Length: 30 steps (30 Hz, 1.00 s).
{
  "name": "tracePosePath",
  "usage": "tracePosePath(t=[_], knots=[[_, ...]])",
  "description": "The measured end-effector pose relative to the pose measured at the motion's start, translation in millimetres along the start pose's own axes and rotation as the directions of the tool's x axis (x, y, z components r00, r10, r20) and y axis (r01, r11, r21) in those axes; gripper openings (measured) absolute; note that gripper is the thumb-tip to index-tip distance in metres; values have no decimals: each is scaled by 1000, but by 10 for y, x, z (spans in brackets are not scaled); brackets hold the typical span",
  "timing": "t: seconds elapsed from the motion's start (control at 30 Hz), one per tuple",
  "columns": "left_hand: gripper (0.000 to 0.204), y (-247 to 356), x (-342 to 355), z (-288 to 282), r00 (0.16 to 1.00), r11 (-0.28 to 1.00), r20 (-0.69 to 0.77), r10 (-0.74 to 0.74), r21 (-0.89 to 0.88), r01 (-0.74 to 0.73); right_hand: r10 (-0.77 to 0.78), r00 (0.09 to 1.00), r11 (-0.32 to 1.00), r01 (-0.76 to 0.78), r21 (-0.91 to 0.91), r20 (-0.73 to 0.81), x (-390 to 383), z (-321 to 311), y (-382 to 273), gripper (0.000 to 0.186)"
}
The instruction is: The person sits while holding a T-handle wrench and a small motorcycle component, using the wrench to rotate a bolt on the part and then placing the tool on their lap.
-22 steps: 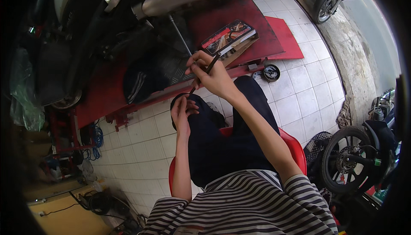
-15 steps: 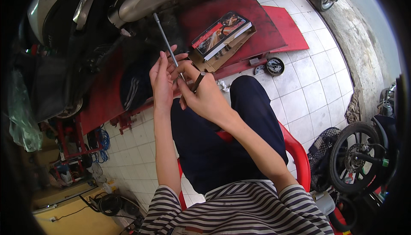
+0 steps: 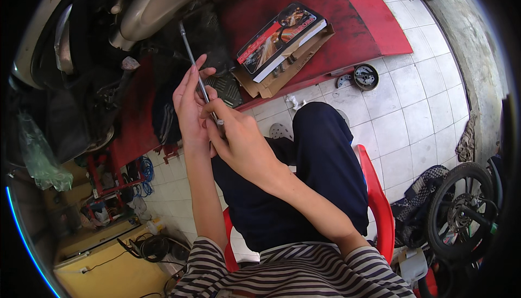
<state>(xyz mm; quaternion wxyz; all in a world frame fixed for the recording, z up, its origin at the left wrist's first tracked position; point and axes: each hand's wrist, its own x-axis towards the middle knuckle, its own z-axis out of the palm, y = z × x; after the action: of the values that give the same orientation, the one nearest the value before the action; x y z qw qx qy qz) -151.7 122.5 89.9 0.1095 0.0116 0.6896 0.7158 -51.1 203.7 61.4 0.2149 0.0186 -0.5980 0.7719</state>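
Note:
My left hand is raised left of centre, fingers curled around a long steel rod that points up toward the motorcycle body. Just below and right of it, my right hand grips the rod's lower end with bent fingers; a dark tool seen in it earlier is mostly hidden now. Beyond my hands lie an illustrated box and an open cardboard tray with small metal parts, on a red platform.
I sit on a red plastic chair on white floor tiles. A round brake part lies by the platform. A loose-looking wheel stands at right, a green plastic bag hangs at left, and coiled hoses lie at lower left.
My left hand has risen and moved left onto the steel rod. My right hand has come down and left to join it. The view has shifted toward the platform.

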Motion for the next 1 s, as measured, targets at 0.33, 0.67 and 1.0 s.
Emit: tracePosePath(t=[0.33, 0.67, 1.0], knots=[[39, -25, 188, -48, 999, 999, 24, 30, -22, -29, 44, 992, 985, -23, -171, 115, 89, -55, 95, 37], [44, -58, 282, -207, 999, 1000, 38, 9, 16, -10, 6, 984, 852, 88, -516, 179, 126, 12, 34, 52], [46, -32, 245, -178, 997, 1000, 77, 4, 3, -4, -12, 982, 832, 113, -544, 187, 124, -23, 40, 56]])
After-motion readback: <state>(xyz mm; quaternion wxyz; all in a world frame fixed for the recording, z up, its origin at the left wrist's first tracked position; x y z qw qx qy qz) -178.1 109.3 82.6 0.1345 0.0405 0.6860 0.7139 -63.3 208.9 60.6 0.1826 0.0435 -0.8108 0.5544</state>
